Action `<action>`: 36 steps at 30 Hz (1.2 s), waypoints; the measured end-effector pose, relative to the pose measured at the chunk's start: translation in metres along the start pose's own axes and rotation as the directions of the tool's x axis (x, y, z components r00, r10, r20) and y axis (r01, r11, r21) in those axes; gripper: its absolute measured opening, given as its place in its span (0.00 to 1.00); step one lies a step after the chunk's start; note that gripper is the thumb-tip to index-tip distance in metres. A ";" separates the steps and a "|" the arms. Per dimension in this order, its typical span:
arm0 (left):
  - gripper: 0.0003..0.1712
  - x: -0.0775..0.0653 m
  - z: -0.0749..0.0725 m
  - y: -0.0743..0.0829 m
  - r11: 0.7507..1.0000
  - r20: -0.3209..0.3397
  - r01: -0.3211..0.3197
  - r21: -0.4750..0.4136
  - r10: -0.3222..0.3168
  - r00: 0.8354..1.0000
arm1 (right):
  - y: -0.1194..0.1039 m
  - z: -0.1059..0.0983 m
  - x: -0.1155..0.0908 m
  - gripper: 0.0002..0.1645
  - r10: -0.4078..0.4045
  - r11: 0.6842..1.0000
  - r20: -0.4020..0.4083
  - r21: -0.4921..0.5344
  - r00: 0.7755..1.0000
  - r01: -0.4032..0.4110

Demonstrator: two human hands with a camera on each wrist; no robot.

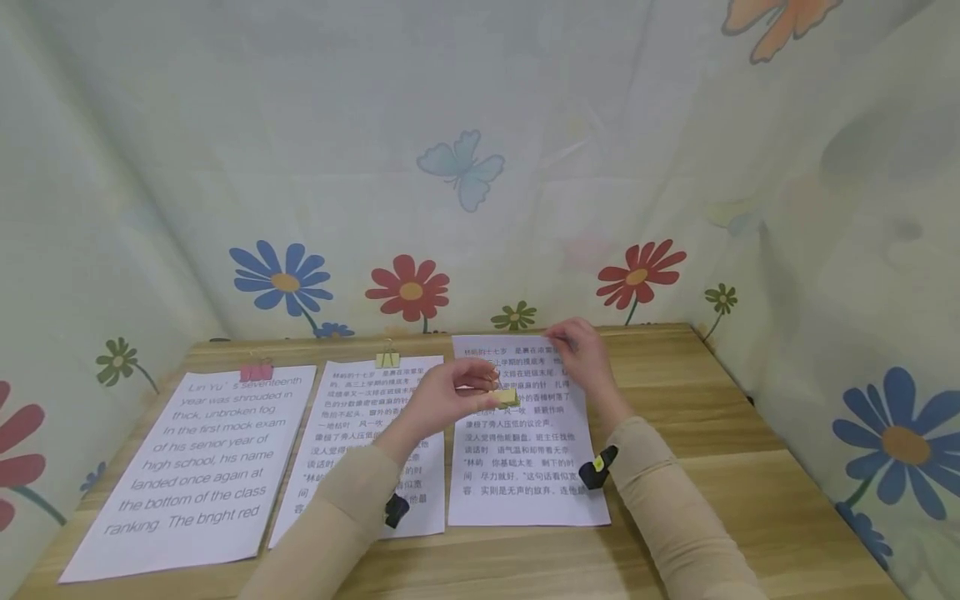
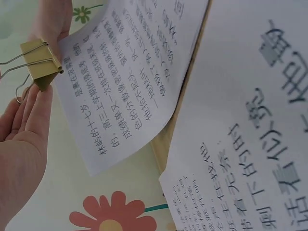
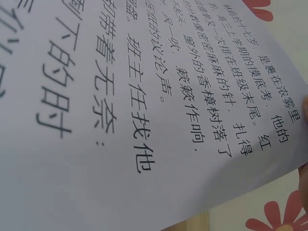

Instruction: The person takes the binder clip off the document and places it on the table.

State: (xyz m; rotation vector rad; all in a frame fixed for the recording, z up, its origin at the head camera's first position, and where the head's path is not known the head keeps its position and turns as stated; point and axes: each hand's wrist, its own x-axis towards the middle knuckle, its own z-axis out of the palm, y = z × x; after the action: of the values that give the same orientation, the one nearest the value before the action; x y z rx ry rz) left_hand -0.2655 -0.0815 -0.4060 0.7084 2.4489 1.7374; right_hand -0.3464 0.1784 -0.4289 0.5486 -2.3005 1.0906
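Note:
My left hand [image 1: 442, 396] holds a yellow binder clip [image 1: 507, 398] by its wire handles, over the right-hand sheet of printed Chinese text [image 1: 521, 467]. Close up in the left wrist view, the clip [image 2: 42, 62] sits at the fingertips, its metal body turned toward the paper. My right hand [image 1: 585, 358] pinches that sheet's top right corner, and the top of the paper is raised off the table. At the right edge of the right wrist view only bits of the fingers [image 3: 303, 185] show beside the sheet [image 3: 192, 192].
Left of the sheet lies another Chinese page [image 1: 360, 417] with a yellow binder clip [image 1: 387, 360] on its top edge. Farther left, an English page [image 1: 202, 467] carries a pink clip [image 1: 257, 370]. The wooden table [image 1: 697, 467] meets a flower-printed curtain [image 1: 510, 242] behind.

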 end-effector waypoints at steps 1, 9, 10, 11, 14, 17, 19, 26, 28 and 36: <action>0.28 -0.003 0.001 -0.001 1.000 0.007 0.012 0.001 -0.012 1.000 | 0.000 0.000 0.000 0.08 0.002 1.000 0.001 -0.001 1.000 -0.002; 0.28 -0.024 0.008 -0.005 0.998 0.062 0.060 -0.001 -0.060 0.996 | 0.002 -0.001 0.001 0.07 0.004 1.000 0.003 -0.008 1.000 -0.004; 0.28 -0.026 0.008 -0.006 0.998 0.068 0.065 -0.004 -0.064 0.996 | 0.002 -0.001 0.001 0.08 0.005 1.000 0.004 -0.010 1.000 -0.005; 0.28 -0.028 0.009 -0.006 0.998 0.076 0.068 -0.007 -0.067 0.995 | 0.002 -0.001 0.001 0.08 0.009 1.000 0.007 -0.012 1.000 -0.009; 0.27 -0.034 0.011 -0.006 0.997 0.102 0.079 -0.018 -0.077 0.992 | 0.002 -0.001 0.001 0.08 0.023 0.999 0.015 -0.024 1.000 -0.023; 0.27 -0.041 0.012 -0.005 0.996 0.126 0.091 0.000 -0.090 0.988 | 0.001 -0.002 0.002 0.08 0.037 0.999 0.024 -0.031 0.999 -0.036; 0.26 -0.045 0.012 -0.005 0.995 0.140 0.100 0.013 -0.101 0.985 | 0.001 -0.002 0.003 0.08 0.037 0.999 0.026 -0.034 0.999 -0.036; 0.27 -0.060 0.011 -0.006 0.992 0.202 0.121 -0.020 -0.115 0.973 | 0.003 -0.002 0.006 0.07 0.048 0.999 0.030 -0.028 0.998 -0.047; 0.27 -0.064 0.012 -0.006 0.992 0.230 0.121 -0.035 -0.110 0.967 | 0.004 -0.001 0.006 0.07 0.045 0.999 0.026 -0.027 0.999 -0.044; 0.26 -0.078 0.014 -0.008 0.995 0.376 0.090 -0.038 -0.069 0.924 | 0.007 -0.001 0.008 0.07 0.011 0.999 0.014 -0.034 1.000 -0.010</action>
State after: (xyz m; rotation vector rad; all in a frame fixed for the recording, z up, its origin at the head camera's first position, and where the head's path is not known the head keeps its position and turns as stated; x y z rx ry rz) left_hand -0.1944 -0.1027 -0.4350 0.8332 2.1340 1.4714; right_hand -0.3560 0.1820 -0.4277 0.5336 -2.3319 1.0541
